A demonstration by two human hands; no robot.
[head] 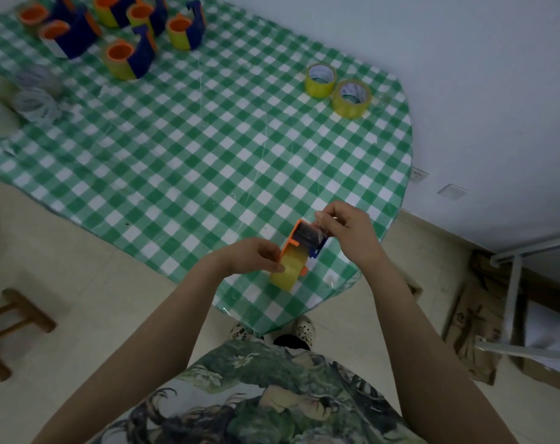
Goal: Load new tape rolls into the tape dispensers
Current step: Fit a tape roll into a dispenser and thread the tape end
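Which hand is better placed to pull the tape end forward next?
Right, probably: the right hand pinches the tape end at the dispenser, while the left hand grips the yellow roll, steadying it.

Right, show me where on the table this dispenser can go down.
The middle of the checked tablecloth is bare, between loaded dispensers far left, yellow rolls far right and the held dispenser near you. Crowded: the dispensers' corner and clear rolls on the left edge.

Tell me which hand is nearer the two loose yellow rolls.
Right. The right hand, pinching tape over the dispenser, is nearly straight toward the person from the rolls; the left hand, gripping the dispenser, is further back and left.
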